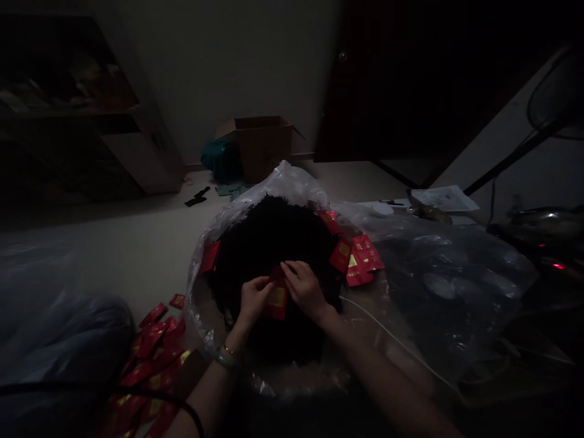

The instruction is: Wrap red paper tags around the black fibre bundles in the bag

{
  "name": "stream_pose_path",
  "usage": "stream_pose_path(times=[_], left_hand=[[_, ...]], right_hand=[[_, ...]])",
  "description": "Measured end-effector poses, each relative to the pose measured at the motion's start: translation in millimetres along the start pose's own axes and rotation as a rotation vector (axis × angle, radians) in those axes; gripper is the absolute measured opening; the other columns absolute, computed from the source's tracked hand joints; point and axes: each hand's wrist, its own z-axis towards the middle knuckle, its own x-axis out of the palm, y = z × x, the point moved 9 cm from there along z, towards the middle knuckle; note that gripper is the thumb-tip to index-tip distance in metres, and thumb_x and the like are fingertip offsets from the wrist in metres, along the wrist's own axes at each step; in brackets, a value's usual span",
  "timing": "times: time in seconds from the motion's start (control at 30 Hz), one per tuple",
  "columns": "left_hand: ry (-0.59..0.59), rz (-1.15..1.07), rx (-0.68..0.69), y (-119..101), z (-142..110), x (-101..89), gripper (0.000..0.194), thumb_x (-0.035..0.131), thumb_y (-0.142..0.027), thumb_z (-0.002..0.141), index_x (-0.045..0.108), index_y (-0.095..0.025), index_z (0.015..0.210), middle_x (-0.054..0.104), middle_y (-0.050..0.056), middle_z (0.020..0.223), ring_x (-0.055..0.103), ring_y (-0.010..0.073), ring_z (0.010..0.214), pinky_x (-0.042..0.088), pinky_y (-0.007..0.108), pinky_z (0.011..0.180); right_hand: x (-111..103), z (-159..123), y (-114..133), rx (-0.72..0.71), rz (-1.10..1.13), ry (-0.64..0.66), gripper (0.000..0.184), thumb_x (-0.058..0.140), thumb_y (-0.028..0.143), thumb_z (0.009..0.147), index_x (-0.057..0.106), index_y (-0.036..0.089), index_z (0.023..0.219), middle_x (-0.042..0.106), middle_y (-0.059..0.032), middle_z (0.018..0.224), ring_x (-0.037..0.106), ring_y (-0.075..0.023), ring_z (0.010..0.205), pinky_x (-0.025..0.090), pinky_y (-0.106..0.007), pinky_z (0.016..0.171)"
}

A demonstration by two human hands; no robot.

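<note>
Both my hands are on one small red packet (276, 304) with a gold patch, held over a heap of dark loose stuff, possibly tea leaves (274, 231). My left hand (253, 301) pinches the packet at its left side. The fingers of my right hand (305, 291) close on its upper edge. Below lies a wide round container lined with clear plastic (201, 304), which holds the dark heap. Around its right rim rest several red packets (360, 261), and another red packet (210, 257) lies on the left rim. Dim light hides whether the packet's mouth is open.
Many red packets (155, 353) are piled on the floor at lower left. A large clear plastic bag (447, 274) spreads out on the right, with a white cord (392, 334) near it. An open cardboard box (264, 146) and a teal bag (219, 159) stand by the wall.
</note>
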Motion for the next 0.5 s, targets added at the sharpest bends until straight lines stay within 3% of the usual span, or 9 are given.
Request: stream_pose_path(times=[0.13, 0.27, 0.5], left_hand=[[0.017, 0.011, -0.013, 3.0, 0.5, 2.2, 0.017, 0.068, -0.027, 0.062, 0.073, -0.015, 0.073, 0.073, 0.005, 0.068, 0.067, 0.0193, 0.064, 0.052, 0.027, 0.06], [0.016, 0.031, 0.004, 0.2, -1.1, 2.4, 0.017, 0.068, -0.028, 0.063, 0.073, -0.015, 0.072, 0.073, 0.005, 0.069, 0.067, 0.0195, 0.065, 0.052, 0.027, 0.062], [0.077, 0.119, 0.075, -14.6, -4.7, 4.6, 0.02, 0.067, -0.033, 0.067, 0.073, -0.018, 0.079, 0.074, 0.004, 0.074, 0.068, 0.0196, 0.069, 0.052, 0.027, 0.064]], right_hand=[[-10.6, 3.2, 1.9, -0.015, 0.006, -0.05, 0.023, 0.048, 0.021, 0.09, 0.066, 0.016, 0.103, 0.063, -0.0106, 0.088, 0.052, -0.021, 0.085, 0.048, -0.036, 0.076], [-6.4, 9.1, 6.0, -0.058, 0.116, 0.016, 0.019, 0.049, 0.019, 0.09, 0.068, 0.017, 0.09, 0.066, -0.0077, 0.081, 0.052, -0.0188, 0.078, 0.047, -0.033, 0.073], [5.2, 12.9, -11.7, 0.104, 0.274, 0.171, 0.008, 0.06, 0.017, 0.081, 0.067, 0.019, 0.077, 0.063, -0.0036, 0.066, 0.052, -0.0182, 0.071, 0.045, -0.03, 0.064]])
